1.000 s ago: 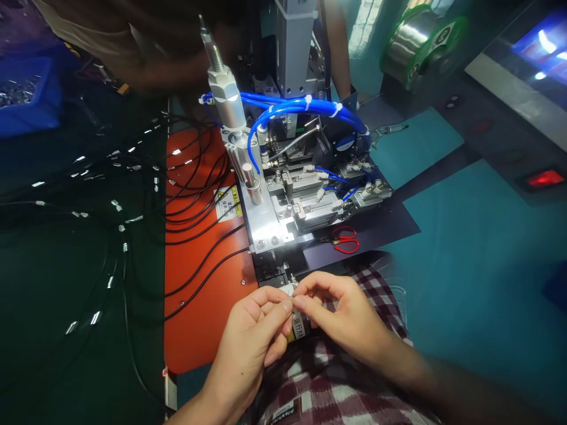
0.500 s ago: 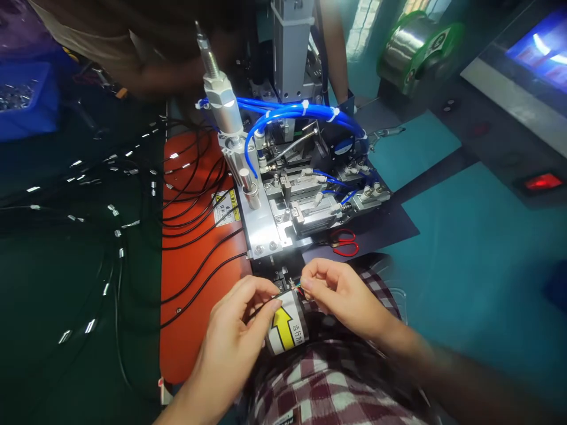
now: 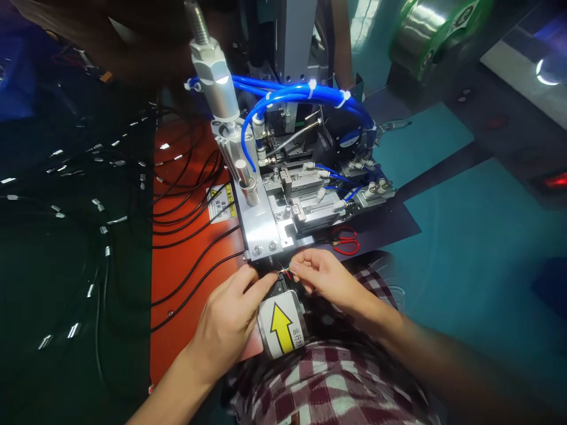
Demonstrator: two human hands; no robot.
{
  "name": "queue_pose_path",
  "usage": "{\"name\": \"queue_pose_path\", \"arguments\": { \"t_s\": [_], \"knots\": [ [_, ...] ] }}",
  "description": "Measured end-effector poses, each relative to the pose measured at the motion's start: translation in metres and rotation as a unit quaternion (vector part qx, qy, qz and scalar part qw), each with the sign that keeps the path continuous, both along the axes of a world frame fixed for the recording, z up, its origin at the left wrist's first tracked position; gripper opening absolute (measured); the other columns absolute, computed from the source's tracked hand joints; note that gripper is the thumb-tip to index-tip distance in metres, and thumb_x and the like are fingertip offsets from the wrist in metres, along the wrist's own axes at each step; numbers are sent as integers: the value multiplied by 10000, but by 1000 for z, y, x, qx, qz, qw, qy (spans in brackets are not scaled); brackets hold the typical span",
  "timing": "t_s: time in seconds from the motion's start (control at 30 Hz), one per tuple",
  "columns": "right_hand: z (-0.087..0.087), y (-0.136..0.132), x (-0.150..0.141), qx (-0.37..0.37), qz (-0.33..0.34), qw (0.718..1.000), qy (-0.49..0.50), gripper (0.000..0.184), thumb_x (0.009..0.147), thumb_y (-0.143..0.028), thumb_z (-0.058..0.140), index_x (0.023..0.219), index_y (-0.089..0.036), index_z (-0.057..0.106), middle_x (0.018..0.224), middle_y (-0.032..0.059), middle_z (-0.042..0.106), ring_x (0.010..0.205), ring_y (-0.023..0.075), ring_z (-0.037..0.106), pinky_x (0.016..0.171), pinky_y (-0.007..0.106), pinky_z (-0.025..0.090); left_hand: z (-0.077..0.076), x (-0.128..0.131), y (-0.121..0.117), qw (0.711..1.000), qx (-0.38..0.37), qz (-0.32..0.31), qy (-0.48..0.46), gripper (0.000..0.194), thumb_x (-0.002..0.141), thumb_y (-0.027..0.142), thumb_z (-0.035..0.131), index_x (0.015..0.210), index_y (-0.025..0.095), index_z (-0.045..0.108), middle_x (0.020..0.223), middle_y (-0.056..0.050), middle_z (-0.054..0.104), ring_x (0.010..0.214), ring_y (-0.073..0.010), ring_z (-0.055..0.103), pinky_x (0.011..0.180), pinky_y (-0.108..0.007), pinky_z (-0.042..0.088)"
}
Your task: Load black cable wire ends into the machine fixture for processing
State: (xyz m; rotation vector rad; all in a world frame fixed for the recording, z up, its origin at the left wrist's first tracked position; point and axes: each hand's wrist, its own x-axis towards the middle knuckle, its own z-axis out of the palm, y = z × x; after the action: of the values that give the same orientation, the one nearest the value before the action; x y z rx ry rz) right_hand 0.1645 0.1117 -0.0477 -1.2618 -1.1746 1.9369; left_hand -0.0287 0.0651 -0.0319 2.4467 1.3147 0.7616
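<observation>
My left hand (image 3: pixel 230 313) and my right hand (image 3: pixel 321 274) meet just below the front edge of a metal machine fixture (image 3: pixel 283 212). Both pinch the end of a thin black cable with small red and light wire ends (image 3: pixel 286 273) between the fingertips. The wire ends sit right at the fixture's lower slot. Below my hands is a round motor with a yellow arrow label (image 3: pixel 283 327), resting over my checked clothing.
Blue air hoses (image 3: pixel 301 97) loop over the fixture, with a tall silver cylinder (image 3: pixel 212 71) at its left. Several black cables with metal ends (image 3: pixel 106 218) lie on the orange mat (image 3: pixel 186 307) and dark surface. Red scissors (image 3: pixel 345 241) lie right of the fixture. Another person stands behind.
Both hands have moved up from over the motor to the fixture's front edge, carrying the wire ends with them. The yellow arrow label has come fully into sight.
</observation>
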Motion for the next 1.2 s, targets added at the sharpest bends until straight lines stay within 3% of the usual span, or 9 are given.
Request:
{"name": "queue_pose_path", "arguments": {
  "t_s": [1.2],
  "knots": [
    [-7, -7, -3, 68, -19, 997, -29, 229, 829, -381, 593, 760, -171, 533, 628, -40, 520, 464, 80, 469, 463, 222, 372, 0, 3, -3, 1000, -3, 14, 28, 295, 936, 106, 398, 1101, 75, 641, 803, -85, 540, 693, -163, 554, 573, -259, 496]
  ]
}}
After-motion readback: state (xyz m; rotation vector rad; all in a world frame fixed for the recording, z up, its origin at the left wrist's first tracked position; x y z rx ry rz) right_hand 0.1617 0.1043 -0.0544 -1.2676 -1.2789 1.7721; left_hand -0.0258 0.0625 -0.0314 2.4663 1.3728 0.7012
